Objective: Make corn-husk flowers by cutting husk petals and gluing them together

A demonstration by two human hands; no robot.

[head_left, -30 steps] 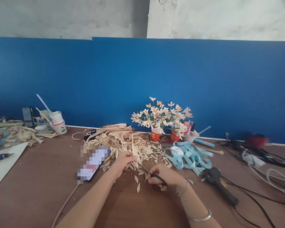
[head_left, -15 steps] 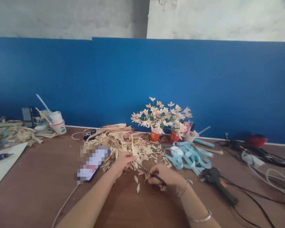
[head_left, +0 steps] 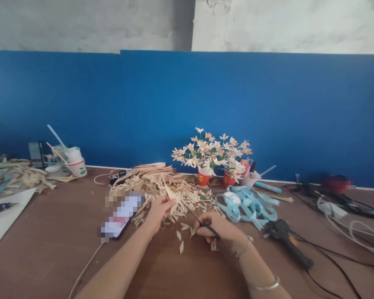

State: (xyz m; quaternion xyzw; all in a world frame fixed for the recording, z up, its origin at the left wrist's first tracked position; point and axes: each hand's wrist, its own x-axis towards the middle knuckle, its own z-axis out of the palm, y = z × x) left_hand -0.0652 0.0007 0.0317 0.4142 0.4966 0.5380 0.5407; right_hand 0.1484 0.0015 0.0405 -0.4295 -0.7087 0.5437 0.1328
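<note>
Between its thumb and fingers, my left hand [head_left: 161, 210] pinches a pale strip of dried husk [head_left: 172, 194] that points up and away from me. My right hand [head_left: 212, 227] is closed round the dark handle of a pair of scissors [head_left: 192, 214], whose blades slant up and left towards the strip. I cannot tell whether the blades touch it. Small pointed cut petals [head_left: 181, 247] lie on the brown table just below and between my hands. Beyond them spreads a heap of dried husk pieces [head_left: 156, 180].
Flowers of pale husk stand in red paper cups [head_left: 203, 177] at the back. Blue ribbon [head_left: 247, 205] and a black glue gun [head_left: 288, 245] lie on the right, with cables. A phone [head_left: 123, 216] on a charging wire is left of my hands. A white cup [head_left: 77, 167] stands further left.
My left hand has shifted slightly left, and the strip in it now leans further left. The scissors have drawn slightly right and their blades have turned a little more upright.
</note>
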